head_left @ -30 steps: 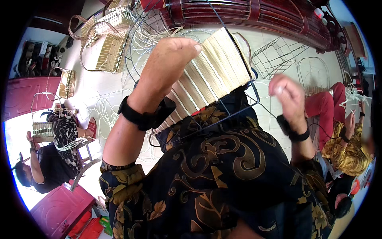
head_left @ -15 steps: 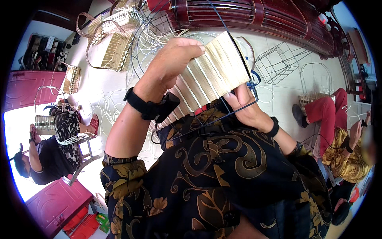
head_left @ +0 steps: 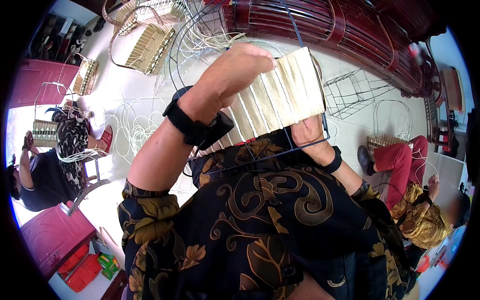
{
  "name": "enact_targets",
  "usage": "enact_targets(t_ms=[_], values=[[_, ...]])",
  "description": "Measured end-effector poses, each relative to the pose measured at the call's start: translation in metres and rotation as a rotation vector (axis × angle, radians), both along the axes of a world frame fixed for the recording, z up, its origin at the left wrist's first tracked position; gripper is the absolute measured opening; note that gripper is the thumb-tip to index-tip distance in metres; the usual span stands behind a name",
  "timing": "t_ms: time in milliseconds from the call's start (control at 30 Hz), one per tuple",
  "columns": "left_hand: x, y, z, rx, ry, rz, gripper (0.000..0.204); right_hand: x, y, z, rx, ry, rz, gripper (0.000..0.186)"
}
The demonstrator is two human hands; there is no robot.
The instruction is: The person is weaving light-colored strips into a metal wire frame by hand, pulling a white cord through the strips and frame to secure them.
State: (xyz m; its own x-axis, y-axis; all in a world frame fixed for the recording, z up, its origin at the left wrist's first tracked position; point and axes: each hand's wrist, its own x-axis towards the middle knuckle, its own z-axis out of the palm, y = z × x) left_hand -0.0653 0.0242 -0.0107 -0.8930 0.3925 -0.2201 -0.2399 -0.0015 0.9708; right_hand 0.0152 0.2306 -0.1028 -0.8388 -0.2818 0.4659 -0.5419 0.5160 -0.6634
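A half-covered basket [head_left: 285,92] sits in my lap. One side is a panel of pale flat strips bound with white cord over a dark wire frame [head_left: 270,154], and its lower part is bare wire. My left hand [head_left: 237,70] closes over the panel's upper edge, thumb on top; its fingertips are hidden. At the right end, my right hand [head_left: 309,136] grips the panel's lower edge, partly inside the bare wire. Most of its fingers are behind the panel. Thin wire hoops [head_left: 175,55] rise beyond my left hand.
Loose white cord [head_left: 132,122] is strewn over the tiled floor. Finished baskets [head_left: 150,47] stand at far left, a bare wire frame [head_left: 352,92] at far right. A dark red wooden bench [head_left: 300,25] spans the back. Co-workers sit at left [head_left: 42,170] and right [head_left: 425,220].
The view has shifted slightly. The panel has turned a little more upright, and both hands keep their hold on it. The co-worker at right has moved a hand lower.
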Motion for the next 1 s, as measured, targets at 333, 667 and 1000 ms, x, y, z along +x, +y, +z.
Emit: enact_targets(t_ms=[333, 667, 1000], values=[[-0.005, -0.006, -0.003, 0.008, -0.003, -0.116, 0.024, 0.008, 0.004, 0.020, -0.049, -0.180, -0.004, 0.022], [-0.008, -0.003, -0.001, -0.307, 0.227, -0.126, 0.025, 0.058, 0.056, 0.028, -0.505, -1.014, 0.085, 0.026], [-0.003, -0.001, 0.004, -0.488, 0.422, -0.125, 0.028, 0.072, 0.084, 0.057, -0.114, -0.710, 0.184, 0.023]])
